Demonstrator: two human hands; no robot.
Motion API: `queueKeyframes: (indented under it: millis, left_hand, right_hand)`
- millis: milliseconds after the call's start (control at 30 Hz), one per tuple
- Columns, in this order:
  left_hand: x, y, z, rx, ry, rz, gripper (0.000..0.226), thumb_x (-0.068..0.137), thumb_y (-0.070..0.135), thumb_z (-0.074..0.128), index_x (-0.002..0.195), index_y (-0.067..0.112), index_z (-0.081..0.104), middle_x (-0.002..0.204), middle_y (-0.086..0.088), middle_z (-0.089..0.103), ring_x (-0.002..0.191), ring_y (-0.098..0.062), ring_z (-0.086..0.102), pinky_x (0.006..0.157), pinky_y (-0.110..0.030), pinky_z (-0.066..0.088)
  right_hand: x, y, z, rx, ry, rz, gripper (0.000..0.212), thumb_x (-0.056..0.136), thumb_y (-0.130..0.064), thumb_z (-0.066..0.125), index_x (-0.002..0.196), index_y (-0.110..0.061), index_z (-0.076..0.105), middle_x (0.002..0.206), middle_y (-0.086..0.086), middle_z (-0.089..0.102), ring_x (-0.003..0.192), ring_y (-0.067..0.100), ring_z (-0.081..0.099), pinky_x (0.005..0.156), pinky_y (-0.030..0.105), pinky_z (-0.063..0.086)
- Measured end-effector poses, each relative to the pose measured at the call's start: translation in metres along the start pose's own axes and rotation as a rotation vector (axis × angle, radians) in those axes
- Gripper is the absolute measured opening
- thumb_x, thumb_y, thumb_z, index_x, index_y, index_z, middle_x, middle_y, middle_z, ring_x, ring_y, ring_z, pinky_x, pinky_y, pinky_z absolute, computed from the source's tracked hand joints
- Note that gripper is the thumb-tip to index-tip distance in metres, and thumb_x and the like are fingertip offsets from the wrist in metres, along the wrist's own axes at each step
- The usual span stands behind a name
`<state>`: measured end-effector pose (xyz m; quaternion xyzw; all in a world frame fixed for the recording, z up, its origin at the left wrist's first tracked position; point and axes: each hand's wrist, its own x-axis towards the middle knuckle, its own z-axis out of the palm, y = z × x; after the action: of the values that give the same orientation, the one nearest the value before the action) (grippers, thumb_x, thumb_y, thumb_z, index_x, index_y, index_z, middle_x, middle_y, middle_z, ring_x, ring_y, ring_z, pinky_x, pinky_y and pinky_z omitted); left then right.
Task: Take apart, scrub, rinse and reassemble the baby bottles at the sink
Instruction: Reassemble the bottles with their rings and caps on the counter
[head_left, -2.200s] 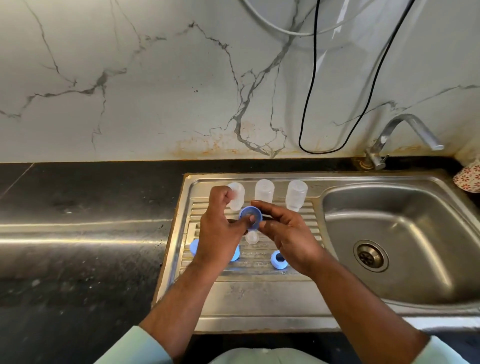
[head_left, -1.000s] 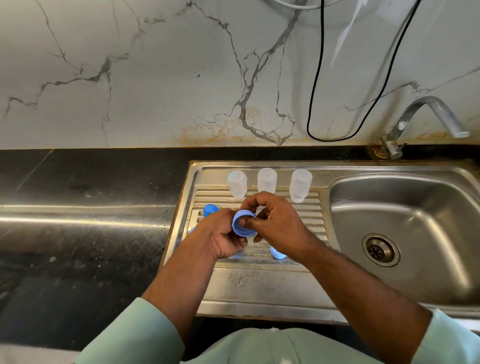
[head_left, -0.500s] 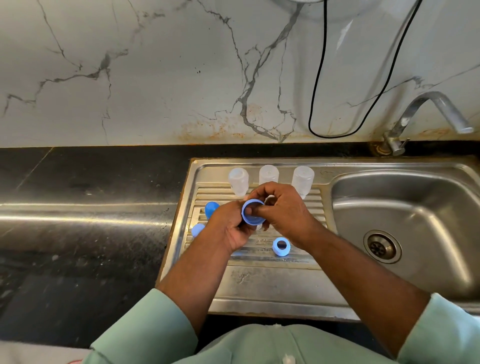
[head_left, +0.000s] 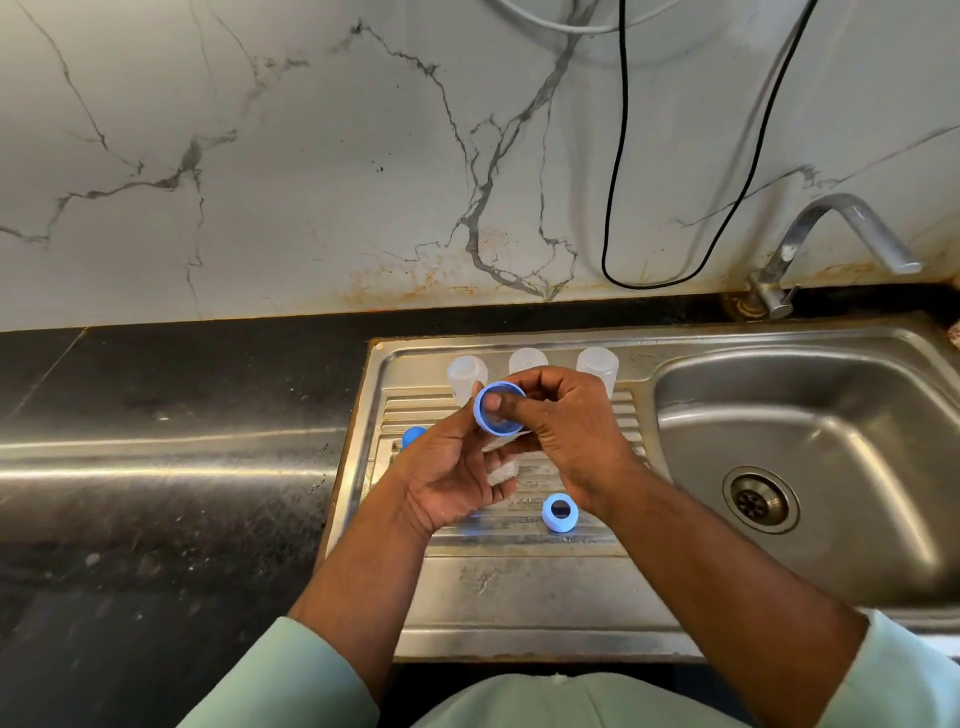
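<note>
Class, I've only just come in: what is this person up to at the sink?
A person is working on baby bottle parts over the steel drainboard beside the sink basin. Both hands hold one blue screw ring up above the drainboard: the right hand has a fingertip pushed into it, and the left hand steadies it from below. Three clear bottles stand in a row at the back, and another blue ring lies on the ridges. The tap looks off.
</note>
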<state>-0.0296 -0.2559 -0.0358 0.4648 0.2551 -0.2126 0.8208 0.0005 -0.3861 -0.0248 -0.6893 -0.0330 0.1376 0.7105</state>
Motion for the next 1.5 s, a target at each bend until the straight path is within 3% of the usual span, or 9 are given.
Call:
queueKeyframes:
  millis: [67, 233, 467, 767, 967, 1100, 1267, 1367, 1500]
  left_hand:
    - [0.002, 0.003, 0.001, -0.014, 0.085, 0.05, 0.027, 0.085, 0.038, 0.064, 0.097, 0.015, 0.073, 0.09, -0.006, 0.073, 0.091, -0.018, 0.062, 0.075, -0.033, 0.04]
    - [0.004, 0.006, 0.003, 0.045, 0.229, 0.212, 0.026, 0.094, 0.033, 0.06, 0.097, 0.01, 0.072, 0.076, -0.006, 0.067, 0.067, -0.014, 0.054, 0.059, -0.025, 0.043]
    - [0.004, 0.014, 0.006, -0.086, 0.228, 0.024, 0.017, 0.095, 0.011, 0.057, 0.083, 0.006, 0.067, 0.066, -0.009, 0.06, 0.058, -0.012, 0.051, 0.047, -0.018, 0.046]
    - [0.015, 0.006, 0.003, -0.117, 0.224, 0.081, 0.021, 0.097, 0.024, 0.06, 0.093, 0.006, 0.07, 0.076, -0.01, 0.065, 0.058, -0.012, 0.058, 0.052, -0.021, 0.05]
    - [0.028, 0.007, 0.005, -0.087, 0.197, 0.075, 0.026, 0.096, 0.023, 0.06, 0.103, 0.0, 0.069, 0.092, -0.018, 0.069, 0.079, -0.023, 0.065, 0.095, -0.038, 0.051]
    - [0.041, 0.005, 0.012, 0.012, 0.173, 0.062, 0.029, 0.095, 0.028, 0.062, 0.101, 0.001, 0.07, 0.094, -0.018, 0.07, 0.079, -0.022, 0.065, 0.092, -0.038, 0.052]
    - [0.057, 0.002, 0.03, 0.43, 0.333, 0.175, 0.025, 0.094, 0.035, 0.064, 0.099, 0.012, 0.07, 0.087, -0.009, 0.069, 0.065, -0.017, 0.054, 0.054, -0.026, 0.043]
    - [0.085, 0.004, 0.045, 0.803, 0.463, 0.491, 0.014, 0.091, 0.023, 0.067, 0.103, 0.016, 0.066, 0.102, -0.005, 0.067, 0.088, -0.02, 0.061, 0.069, -0.027, 0.049]
    - [0.132, 0.011, 0.073, 1.341, 0.254, 0.595, 0.054, 0.086, 0.02, 0.073, 0.135, 0.025, 0.051, 0.139, -0.007, 0.045, 0.11, -0.026, 0.059, 0.088, -0.039, 0.055]
  right_hand:
    - [0.002, -0.001, -0.001, -0.085, -0.001, -0.073, 0.015, 0.081, -0.017, 0.077, 0.095, -0.012, 0.075, 0.08, 0.0, 0.073, 0.067, 0.004, 0.065, 0.059, 0.017, 0.052]
    - [0.006, -0.01, -0.01, -0.108, -0.184, -0.108, 0.01, 0.084, -0.007, 0.073, 0.091, -0.015, 0.073, 0.087, 0.011, 0.07, 0.071, 0.014, 0.068, 0.062, 0.026, 0.058]
    - [0.014, -0.006, -0.005, -0.319, -0.156, -0.273, 0.011, 0.085, -0.01, 0.073, 0.096, -0.009, 0.072, 0.086, -0.001, 0.059, 0.06, 0.0, 0.055, 0.052, 0.014, 0.046]
    - [0.02, 0.011, 0.004, -0.394, -0.036, -0.261, 0.008, 0.088, -0.018, 0.071, 0.088, -0.021, 0.064, 0.077, -0.01, 0.06, 0.065, 0.007, 0.057, 0.052, 0.011, 0.046]
    - [0.02, 0.008, -0.007, -0.404, -0.087, -0.178, 0.027, 0.079, -0.017, 0.08, 0.095, -0.014, 0.059, 0.09, 0.003, 0.062, 0.078, 0.025, 0.066, 0.059, 0.038, 0.061]
    - [0.019, 0.011, -0.015, -0.369, 0.007, -0.112, 0.025, 0.08, -0.01, 0.078, 0.088, -0.01, 0.054, 0.084, 0.008, 0.06, 0.07, 0.022, 0.066, 0.051, 0.029, 0.058]
    - [0.017, 0.022, -0.04, -0.054, 0.049, 0.109, 0.034, 0.084, -0.004, 0.072, 0.11, -0.023, 0.062, 0.101, 0.009, 0.064, 0.074, 0.021, 0.069, 0.06, 0.03, 0.058]
    - [0.021, 0.032, -0.061, 0.117, 0.183, 0.21, 0.028, 0.087, 0.0, 0.068, 0.105, -0.021, 0.068, 0.096, 0.005, 0.068, 0.068, 0.016, 0.064, 0.059, 0.026, 0.054]
    - [0.03, 0.044, -0.093, 0.453, 0.3, 0.318, 0.017, 0.091, -0.009, 0.065, 0.107, -0.01, 0.067, 0.1, 0.012, 0.069, 0.078, 0.02, 0.065, 0.068, 0.031, 0.058]
